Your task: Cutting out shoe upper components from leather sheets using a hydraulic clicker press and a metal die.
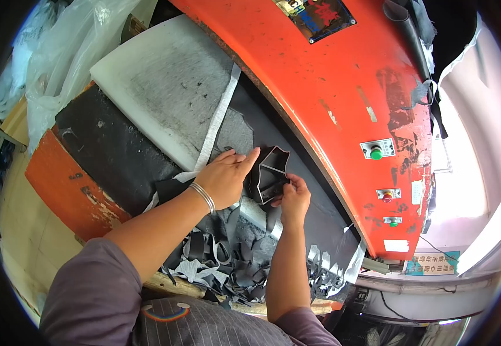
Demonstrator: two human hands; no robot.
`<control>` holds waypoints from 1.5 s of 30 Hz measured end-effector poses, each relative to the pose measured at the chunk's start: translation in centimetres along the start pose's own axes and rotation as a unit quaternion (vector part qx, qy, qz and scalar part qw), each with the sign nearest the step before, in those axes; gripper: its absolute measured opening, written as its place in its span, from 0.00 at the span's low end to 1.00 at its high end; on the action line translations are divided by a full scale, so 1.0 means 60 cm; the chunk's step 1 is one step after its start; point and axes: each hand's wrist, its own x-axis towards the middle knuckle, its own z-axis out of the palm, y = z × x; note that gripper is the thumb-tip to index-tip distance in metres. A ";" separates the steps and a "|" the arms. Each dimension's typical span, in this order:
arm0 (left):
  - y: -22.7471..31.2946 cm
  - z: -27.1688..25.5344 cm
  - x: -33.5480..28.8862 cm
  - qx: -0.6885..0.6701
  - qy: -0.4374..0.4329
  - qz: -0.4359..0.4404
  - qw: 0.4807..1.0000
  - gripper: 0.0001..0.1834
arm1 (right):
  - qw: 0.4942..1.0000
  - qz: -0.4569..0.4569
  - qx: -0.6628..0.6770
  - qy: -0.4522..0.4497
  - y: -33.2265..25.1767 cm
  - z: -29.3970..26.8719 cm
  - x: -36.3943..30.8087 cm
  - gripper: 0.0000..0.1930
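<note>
A metal cutting die (274,167), a dark angular frame with a crossbar and thin edges, stands on a sheet of black material (325,216). My right hand (292,199) pinches its near right side between thumb and fingers. My left hand (221,177) lies beside the die on the left, fingers stretched out and pointing to its far left edge; whether a fingertip touches it, I cannot tell. A grey piece of material (236,131) with a ragged edge lies just beyond my left hand. Metal bangles circle my left wrist.
The red press machine (331,115) rises close on the right, with green and red buttons. A thick white cutting board (164,81) is at the far left. Black and grey scraps (221,259) heap up between my forearms. Clear plastic bags (68,63) hang at the upper left.
</note>
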 end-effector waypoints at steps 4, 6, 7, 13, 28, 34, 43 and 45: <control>0.002 -0.003 0.001 0.012 0.002 -0.007 1.000 0.41 | 0.999 0.015 0.045 0.020 0.004 0.012 -0.019 0.17; 0.003 -0.004 0.004 0.005 0.000 -0.007 1.000 0.41 | 0.999 0.007 0.044 0.015 0.019 0.007 -0.029 0.21; 0.006 -0.006 0.007 -0.002 0.001 -0.006 1.000 0.40 | 0.997 -0.075 -0.035 -0.001 0.039 -0.007 -0.039 0.29; 0.008 -0.003 0.005 -0.007 0.005 -0.007 1.000 0.40 | 0.908 -0.333 -0.255 -0.012 0.043 -0.047 -0.046 0.42; -0.003 -0.005 -0.001 -0.007 0.004 -0.023 1.000 0.42 | 0.866 -0.340 -0.348 -0.115 0.015 -0.065 0.067 0.08; -0.004 -0.003 0.005 0.018 0.003 -0.008 1.000 0.40 | 0.922 -0.253 -0.293 -0.030 0.021 -0.057 0.018 0.08; 0.006 -0.013 0.009 0.036 -0.043 -0.014 0.998 0.40 | 0.958 -0.232 -0.155 -0.070 0.110 -0.098 -0.061 0.39; 0.008 -0.012 0.017 0.038 -0.055 -0.010 0.998 0.40 | 0.951 -0.220 -0.212 -0.044 0.117 -0.091 -0.066 0.40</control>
